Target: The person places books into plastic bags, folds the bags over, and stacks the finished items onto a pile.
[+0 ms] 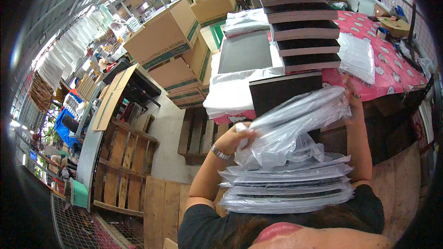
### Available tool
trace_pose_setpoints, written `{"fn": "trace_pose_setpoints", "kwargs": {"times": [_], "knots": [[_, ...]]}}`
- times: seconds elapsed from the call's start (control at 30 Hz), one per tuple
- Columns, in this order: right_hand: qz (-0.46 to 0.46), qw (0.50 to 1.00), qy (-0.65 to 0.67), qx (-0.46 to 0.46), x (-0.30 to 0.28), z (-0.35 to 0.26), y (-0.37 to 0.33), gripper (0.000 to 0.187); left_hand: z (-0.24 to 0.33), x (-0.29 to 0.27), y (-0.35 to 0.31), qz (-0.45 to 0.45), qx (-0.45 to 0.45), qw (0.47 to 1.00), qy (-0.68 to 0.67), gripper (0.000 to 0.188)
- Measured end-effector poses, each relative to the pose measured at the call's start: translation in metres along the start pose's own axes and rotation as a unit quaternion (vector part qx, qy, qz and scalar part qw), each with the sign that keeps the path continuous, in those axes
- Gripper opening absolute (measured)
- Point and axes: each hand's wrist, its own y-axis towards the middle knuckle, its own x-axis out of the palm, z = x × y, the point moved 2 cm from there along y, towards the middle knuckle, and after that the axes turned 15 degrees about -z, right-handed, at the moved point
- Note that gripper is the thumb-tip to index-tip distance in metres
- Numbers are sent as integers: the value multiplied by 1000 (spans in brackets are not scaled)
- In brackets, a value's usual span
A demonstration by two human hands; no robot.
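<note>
My left hand (232,139) is closed on the near left end of a clear plastic bag (300,115). At the bag's far right end, my right hand (353,97) grips the plastic, its fingers partly hidden. The bag is stretched between both hands; whether a board is inside I cannot tell. Below it, close to my chest, is a stack of plastic-wrapped flat boards (286,186). Just beyond the bag a black board (277,93) lies tilted at the table edge. Behind it rises a tall stack of black boards with pale edges (307,32).
A dark grey board (244,53) lies on white wrapping to the left. Plastic-wrapped packs (357,57) rest on a pink patterned cloth (397,64) at right. Large cardboard boxes (164,34) are piled at left, near wooden pallets (124,170). A metal frame (413,23) edges the table's right side.
</note>
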Motion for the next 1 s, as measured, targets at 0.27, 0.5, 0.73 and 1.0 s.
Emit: {"fn": "trace_pose_setpoints", "kwargs": {"times": [0.27,0.5,0.73,1.0], "knots": [[69,819,-569,33,1,1,52,54,30,-48,74,410,111,857,291,28],[139,614,-777,12,18,27,5,64,3,-2,69,358,92,829,420,58],[20,927,-348,136,42,-15,-13,23,19,-6,-14,255,73,959,99,10],[20,942,-174,285,-44,44,-81,24,-27,-30,11,112,-193,974,39,16]]}}
